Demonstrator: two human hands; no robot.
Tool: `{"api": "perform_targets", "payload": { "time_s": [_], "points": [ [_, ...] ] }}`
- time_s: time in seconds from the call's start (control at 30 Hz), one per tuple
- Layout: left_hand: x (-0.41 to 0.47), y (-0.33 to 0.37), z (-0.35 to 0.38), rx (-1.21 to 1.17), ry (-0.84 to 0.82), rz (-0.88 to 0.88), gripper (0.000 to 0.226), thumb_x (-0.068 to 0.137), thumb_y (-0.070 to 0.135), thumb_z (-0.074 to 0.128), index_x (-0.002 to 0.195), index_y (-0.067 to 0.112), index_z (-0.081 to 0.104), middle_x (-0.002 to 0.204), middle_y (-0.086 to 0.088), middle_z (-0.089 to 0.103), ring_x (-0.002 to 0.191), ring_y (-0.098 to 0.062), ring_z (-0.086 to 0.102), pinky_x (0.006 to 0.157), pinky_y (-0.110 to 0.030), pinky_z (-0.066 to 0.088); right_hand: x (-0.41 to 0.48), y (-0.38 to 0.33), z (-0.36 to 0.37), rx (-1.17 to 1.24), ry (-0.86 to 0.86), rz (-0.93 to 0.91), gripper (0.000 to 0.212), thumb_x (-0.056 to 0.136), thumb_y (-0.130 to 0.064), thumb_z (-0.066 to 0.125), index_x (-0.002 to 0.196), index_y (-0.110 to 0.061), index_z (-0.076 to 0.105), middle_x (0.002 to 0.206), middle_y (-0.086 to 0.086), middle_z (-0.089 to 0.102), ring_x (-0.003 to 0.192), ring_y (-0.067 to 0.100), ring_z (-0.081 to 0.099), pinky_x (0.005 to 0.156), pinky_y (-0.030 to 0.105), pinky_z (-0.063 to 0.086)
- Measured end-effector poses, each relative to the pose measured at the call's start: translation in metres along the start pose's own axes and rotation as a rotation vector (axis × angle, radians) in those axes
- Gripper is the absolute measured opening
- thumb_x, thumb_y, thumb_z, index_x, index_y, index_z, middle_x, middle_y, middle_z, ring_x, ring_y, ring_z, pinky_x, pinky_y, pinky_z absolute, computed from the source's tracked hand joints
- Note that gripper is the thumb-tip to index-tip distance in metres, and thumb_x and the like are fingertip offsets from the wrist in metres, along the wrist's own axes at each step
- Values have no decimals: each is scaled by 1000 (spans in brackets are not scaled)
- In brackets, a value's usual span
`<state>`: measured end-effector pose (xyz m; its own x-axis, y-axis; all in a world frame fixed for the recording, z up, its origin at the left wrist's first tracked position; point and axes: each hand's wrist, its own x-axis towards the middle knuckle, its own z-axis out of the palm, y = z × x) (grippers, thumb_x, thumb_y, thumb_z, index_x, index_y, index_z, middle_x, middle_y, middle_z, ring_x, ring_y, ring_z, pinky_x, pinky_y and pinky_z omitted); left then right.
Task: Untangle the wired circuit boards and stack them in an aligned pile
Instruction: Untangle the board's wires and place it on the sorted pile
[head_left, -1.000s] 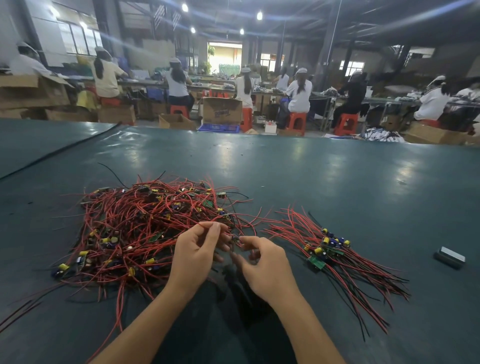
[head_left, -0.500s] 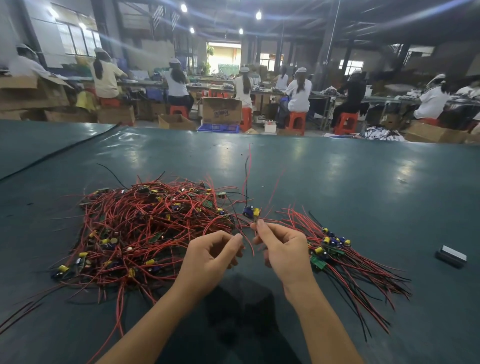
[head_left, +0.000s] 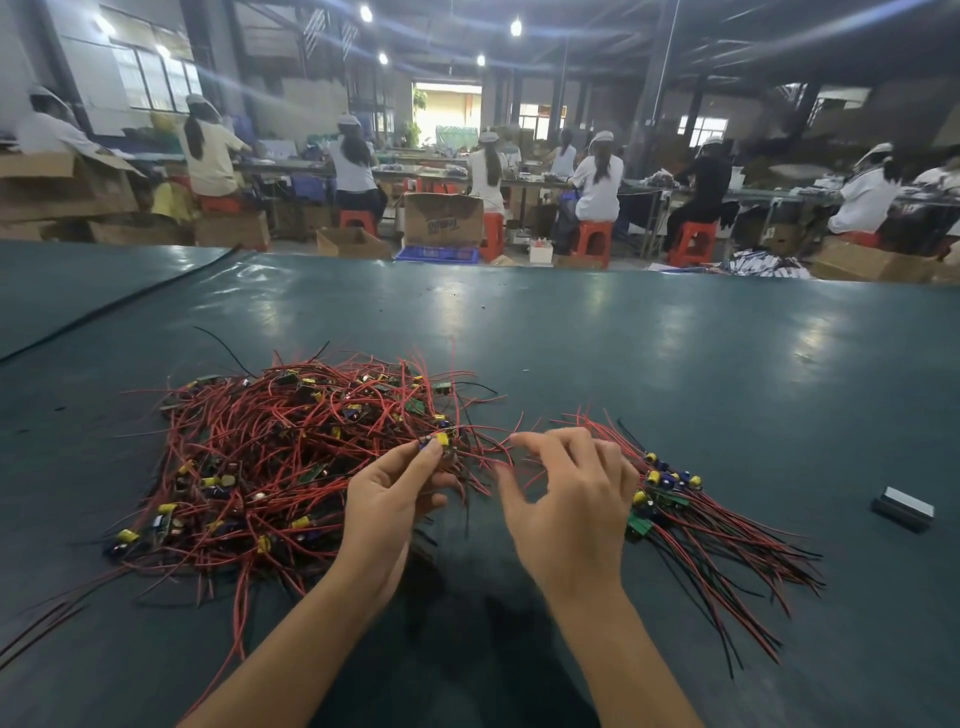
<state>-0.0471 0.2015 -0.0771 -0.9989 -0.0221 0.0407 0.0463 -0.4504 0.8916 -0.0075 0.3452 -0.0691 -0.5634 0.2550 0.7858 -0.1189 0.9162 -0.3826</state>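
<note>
A big tangle of wired circuit boards (head_left: 280, 457), red and black leads with yellow and blue capacitors, lies left of centre on the green table (head_left: 623, 364). My left hand (head_left: 387, 504) is at the tangle's right edge and pinches one small board with a yellow capacitor (head_left: 440, 440) between thumb and fingertips. My right hand (head_left: 569, 499) hovers beside it, fingers spread and loosely curved, holding nothing I can make out. Just right of that hand lies the aligned pile of boards (head_left: 667, 488), its leads fanning toward the lower right.
A small black-and-white block (head_left: 903, 509) sits at the right on the table. A dark seam (head_left: 114, 306) crosses the far left. Beyond the table's far edge, people sit on red stools at benches among cardboard boxes (head_left: 441, 218).
My right hand was holding a board up with its leads in the air; it has let go and spread. My left hand now pinches a board at the tangle's edge.
</note>
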Motion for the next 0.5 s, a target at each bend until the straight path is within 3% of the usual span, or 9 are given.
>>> {"api": "perform_targets", "payload": {
  "time_s": [0.13,0.17,0.23,0.3,0.37,0.5],
  "points": [
    [3,2,0,-70,68,-40,25,74,26,71,91,8,72,74,-4,73,59,-9,66,50,-19,52,-3,-12,-1,68,321,-247,15,82,-37,77,73,-27,72,82,-9,64,86,18,53,84,38,34],
    [3,2,-1,-74,78,-47,24,75,26,70,90,8,72,74,-5,73,58,-10,66,52,-20,53,-5,-16,1,127,316,-293,19,86,-36,74,71,-25,71,79,-9,64,81,17,54,80,37,36],
    [4,3,-2,-91,78,-63,23,73,28,71,86,10,72,73,-5,72,59,-12,66,56,-23,56,-11,-23,6,317,147,-311,21,91,-32,68,73,-21,71,72,-10,64,69,12,55,70,32,41],
    [4,4,-3,-73,46,-77,20,71,34,72,76,16,74,72,-4,71,61,-13,66,61,-28,57,-18,-29,11,538,-142,-116,19,93,-31,64,83,-19,75,74,-10,68,65,4,58,63,25,46],
    [1,4,-3,11,4,-72,24,71,42,70,69,19,75,71,-4,70,63,-16,67,61,-29,56,-23,-34,16,735,-350,184,20,96,-31,61,94,-19,77,83,-11,73,73,4,65,66,22,52],
    [-3,3,1,68,-38,-25,38,73,50,68,73,12,73,75,-11,72,67,-21,71,58,-25,56,-21,-33,20,955,-316,446,12,94,-25,67,86,-23,75,81,-9,75,77,9,71,69,21,55]
  ]
}}
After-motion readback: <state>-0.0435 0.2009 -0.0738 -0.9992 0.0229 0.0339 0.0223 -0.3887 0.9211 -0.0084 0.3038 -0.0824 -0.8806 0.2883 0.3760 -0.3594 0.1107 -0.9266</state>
